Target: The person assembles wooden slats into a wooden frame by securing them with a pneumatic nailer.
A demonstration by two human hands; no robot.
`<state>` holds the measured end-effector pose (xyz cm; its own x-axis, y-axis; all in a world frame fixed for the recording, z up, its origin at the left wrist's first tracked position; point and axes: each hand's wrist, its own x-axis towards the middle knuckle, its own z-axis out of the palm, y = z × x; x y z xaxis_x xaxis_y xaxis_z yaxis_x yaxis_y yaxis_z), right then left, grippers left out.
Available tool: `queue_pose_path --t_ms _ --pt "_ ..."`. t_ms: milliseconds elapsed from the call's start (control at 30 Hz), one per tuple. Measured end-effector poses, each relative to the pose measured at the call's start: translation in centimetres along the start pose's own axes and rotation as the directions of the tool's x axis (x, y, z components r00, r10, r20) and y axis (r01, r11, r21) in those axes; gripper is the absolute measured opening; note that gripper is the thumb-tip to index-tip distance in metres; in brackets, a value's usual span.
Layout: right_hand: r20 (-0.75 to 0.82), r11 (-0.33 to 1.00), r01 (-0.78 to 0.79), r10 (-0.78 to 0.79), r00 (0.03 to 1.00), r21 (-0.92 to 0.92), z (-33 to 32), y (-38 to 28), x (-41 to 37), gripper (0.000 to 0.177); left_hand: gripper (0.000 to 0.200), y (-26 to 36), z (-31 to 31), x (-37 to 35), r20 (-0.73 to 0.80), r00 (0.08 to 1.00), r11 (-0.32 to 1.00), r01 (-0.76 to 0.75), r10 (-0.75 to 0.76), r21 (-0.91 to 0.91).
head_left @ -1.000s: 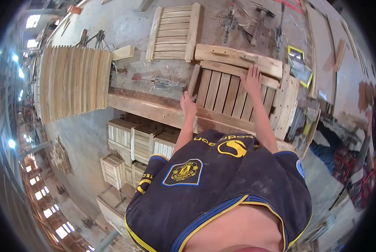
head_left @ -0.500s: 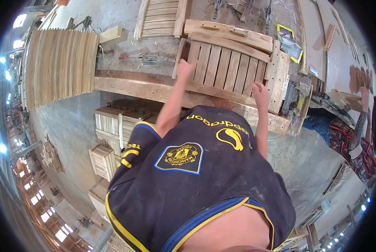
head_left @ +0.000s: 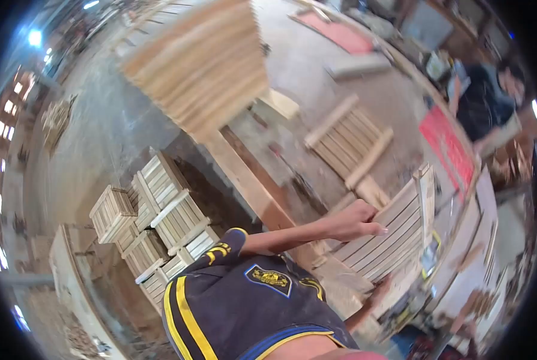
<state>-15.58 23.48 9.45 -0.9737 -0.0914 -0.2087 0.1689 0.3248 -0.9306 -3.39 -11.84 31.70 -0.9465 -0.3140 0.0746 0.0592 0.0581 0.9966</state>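
A slatted wooden panel point(head_left: 382, 234), with long parallel slats and a cross rail at its far end, lies at the right of the bench in front of me. My left hand point(head_left: 352, 221) is closed at the panel's left edge, its fingers curled and the thumb pointing right. Beside the panel's near right side is my right hand point(head_left: 379, 293), dark and blurred; its fingers do not show clearly. A second, smaller slatted panel point(head_left: 349, 144) lies farther back.
A stack of ridged boards point(head_left: 202, 66) stands at the bench's left end. Along the near edge runs a long beam point(head_left: 250, 174). Slatted crates point(head_left: 166, 198) are piled on the floor at left. Another person point(head_left: 487, 99) is at the far right, near a red sheet point(head_left: 445, 150).
My view has swung left, so the bench now runs diagonally and the panel appears lower right. The floor crates and a far person have come into view. My hands remain beside the panel.
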Motion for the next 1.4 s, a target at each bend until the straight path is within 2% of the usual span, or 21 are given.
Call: queue_pose_path --t_ms 133,167,267,300,333,467,600,667,700,767,800,867,933,967,1033,1067,1167,1233,1267,1300,1400 --pt "0.093 0.938 0.1 -0.138 0.986 0.333 17.7 -15.9 -0.2 0.027 0.038 4.4 -16.1 -5.1 -0.151 0.972 0.968 -0.148 0.18 0.202" --pt "0.211 0.902 0.27 -0.352 0.912 0.337 21.7 -18.7 2.1 0.026 0.034 5.7 -19.0 -6.7 -0.241 0.931 0.936 -0.199 0.274 0.291" --pt "0.428 0.759 0.641 -0.621 0.657 0.117 33.5 -33.6 3.9 0.029 0.044 11.1 -24.7 -9.9 -0.753 0.455 0.853 -0.447 0.476 0.269" --pt "0.343 0.588 0.808 -0.766 0.544 0.034 38.0 -37.8 5.2 0.033 0.052 12.7 -27.3 -11.5 -0.808 0.358 0.857 -0.408 0.468 0.315" --pt "0.465 0.559 0.825 -0.754 0.464 0.083 40.3 -43.9 1.4 0.036 0.06 14.3 -30.0 -13.0 -0.854 0.257 0.864 -0.36 0.453 0.351" --pt "0.543 0.284 0.945 -0.825 0.154 0.163 53.9 -59.3 -0.3 0.032 0.066 16.5 -40.1 -16.2 -0.827 0.115 0.834 -0.129 0.55 0.537" --pt "0.658 0.227 0.956 -0.751 0.049 0.188 66.1 -68.7 -1.9 0.043 0.072 15.1 -52.0 -14.5 -0.672 -0.125 0.683 0.194 0.729 0.704" --pt "0.664 0.168 0.97 -0.748 0.008 0.178 69.9 -69.9 -3.4 0.047 0.041 12.9 -58.7 -12.8 -0.407 -0.482 0.612 0.419 0.776 0.67" --pt "0.667 0.111 0.983 -0.745 -0.014 0.145 71.4 -70.8 -3.7 0.051 0.041 14.2 -58.3 -13.8 -0.395 -0.491 0.608 0.418 0.777 0.675" --pt "0.679 0.091 0.991 -0.734 0.003 0.094 74.6 -71.6 -3.8 0.052 0.074 16.4 -57.3 -15.9 -0.823 -0.106 0.766 0.447 0.558 0.462" --pt "0.703 0.081 0.996 -0.711 0.034 0.034 75.7 -71.9 -3.4 0.054 0.076 16.7 -57.6 -16.4 -0.833 -0.061 0.731 0.517 0.55 0.445" --pt "0.732 0.164 0.984 -0.679 0.062 0.069 76.9 -72.1 -1.7 0.054 0.072 16.8 -57.1 -18.2 -0.878 -0.119 0.777 0.531 0.463 0.337" --pt "0.771 0.295 0.944 -0.632 0.078 0.146 76.7 -70.4 -0.2 0.055 0.044 16.7 -54.1 -20.0 -0.916 -0.104 0.91 0.204 0.387 0.361" --pt "0.776 0.312 0.943 -0.621 0.107 0.12 75.8 -68.8 -0.8 0.055 0.044 15.1 -53.1 -20.3 -0.924 -0.078 0.913 0.206 0.373 0.351" --pt "0.757 0.607 0.736 -0.621 0.204 0.3 74.3 -65.8 -2.1 0.055 0.069 11.7 -51.8 -20.1 -0.724 0.038 0.719 0.089 0.689 0.689" --pt "0.746 0.693 0.638 -0.609 0.269 0.335 74.9 -64.7 -1.2 0.054 0.069 10.5 -51.1 -19.1 -0.727 0.064 0.723 0.075 0.684 0.687" --pt "0.636 0.672 0.551 -0.712 0.296 0.495 76.6 -63.2 0.4 0.05 0.056 8.6 -49.8 -15.2 -0.609 0.023 0.607 0.063 0.793 0.792" --pt "0.554 0.738 0.395 -0.672 0.49 0.547 77.7 -63.2 -1.0 0.057 0.05 8.6 -50.3 -14.1 -0.583 -0.079 0.579 -0.067 0.809 0.812" --pt "0.435 0.537 0.477 -0.844 0.314 0.696 78.7 -62.7 -0.2 0.061 0.045 9.0 -50.0 -13.6 -0.546 -0.074 0.548 0.006 0.834 0.836" --pt "0.486 0.646 0.393 -0.757 0.436 0.654 77.0 -62.9 -2.8 0.065 0.045 9.0 -49.9 -13.5 -0.55 -0.06 0.551 -0.012 0.833 0.835" --pt "0.49 0.678 0.233 -0.687 0.536 0.697 77.9 -63.0 -3.2 0.067 0.045 9.2 -49.6 -14.0 -0.617 -0.008 0.615 0.075 0.787 0.785"
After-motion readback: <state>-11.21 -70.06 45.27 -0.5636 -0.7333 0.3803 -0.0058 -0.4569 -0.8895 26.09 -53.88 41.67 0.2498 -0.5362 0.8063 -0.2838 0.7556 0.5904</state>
